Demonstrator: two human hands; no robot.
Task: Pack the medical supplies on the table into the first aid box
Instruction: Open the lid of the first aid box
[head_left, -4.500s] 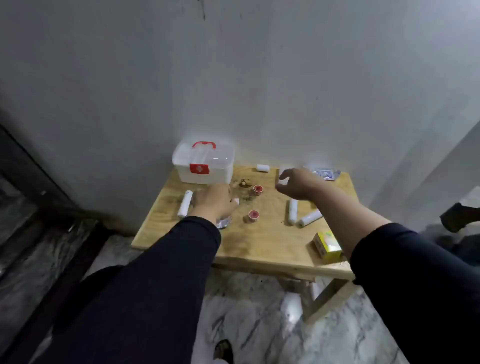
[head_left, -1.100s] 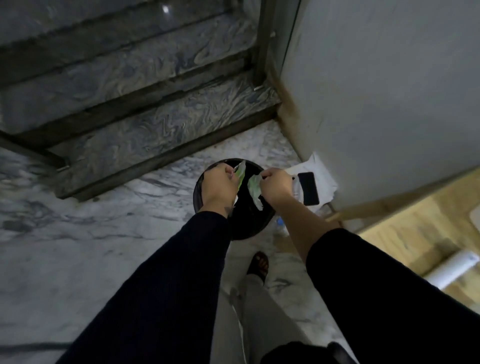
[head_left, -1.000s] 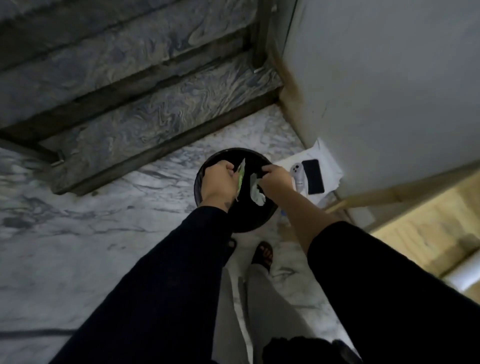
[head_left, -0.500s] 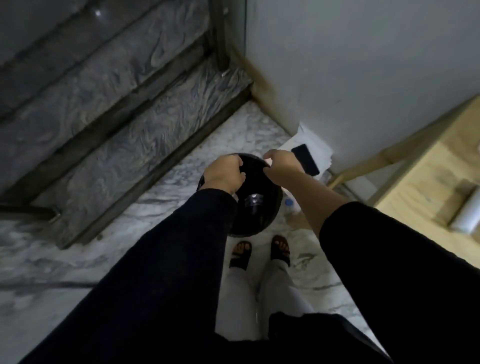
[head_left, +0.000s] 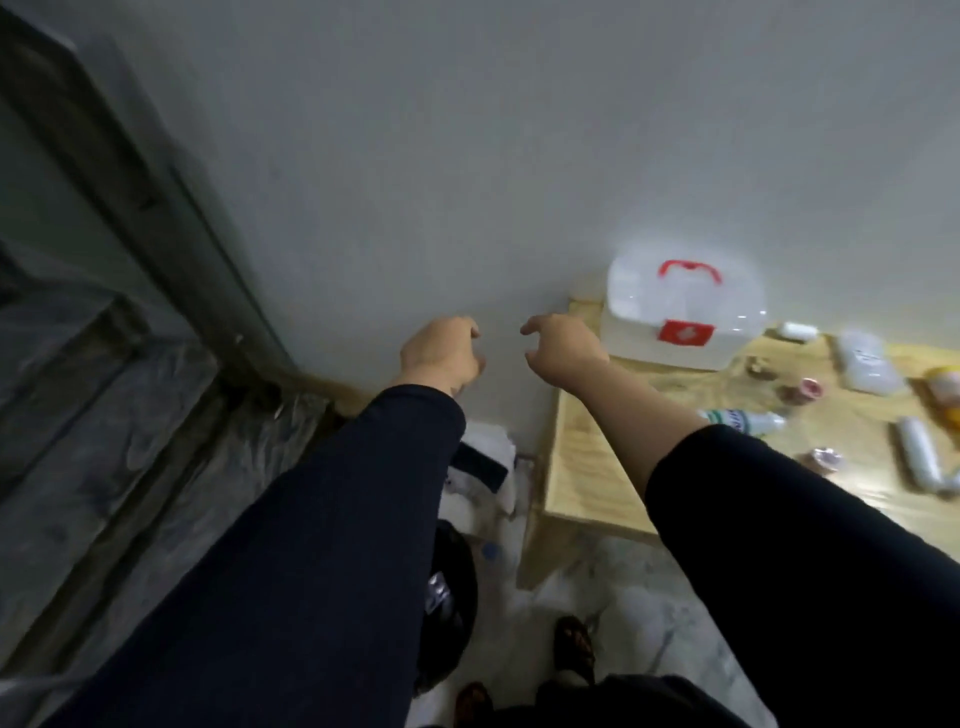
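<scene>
The clear first aid box (head_left: 685, 312), lid closed, with a red handle and red label, stands at the back left of the wooden table (head_left: 587, 467). To its right lie a small bottle (head_left: 740, 420), two tape rolls (head_left: 805, 387), a white bandage roll (head_left: 919, 460), a clear packet (head_left: 865, 361), a small white capsule (head_left: 799, 330) and a yellow item (head_left: 945, 383). My left hand (head_left: 441, 353) and my right hand (head_left: 563, 345) hang in the air left of the box, both empty with fingers curled apart.
A black round bin (head_left: 449, 603) stands on the marble floor under my left arm. White paper with a dark phone (head_left: 483, 467) lies by the wall. Dark stone steps (head_left: 104, 389) rise at left. My sandalled feet (head_left: 574, 644) are at the bottom.
My hands dropped the torn wrapper pieces into the bin and rose away from it, empty. The view swung up and right, bringing the table and box back into sight.
</scene>
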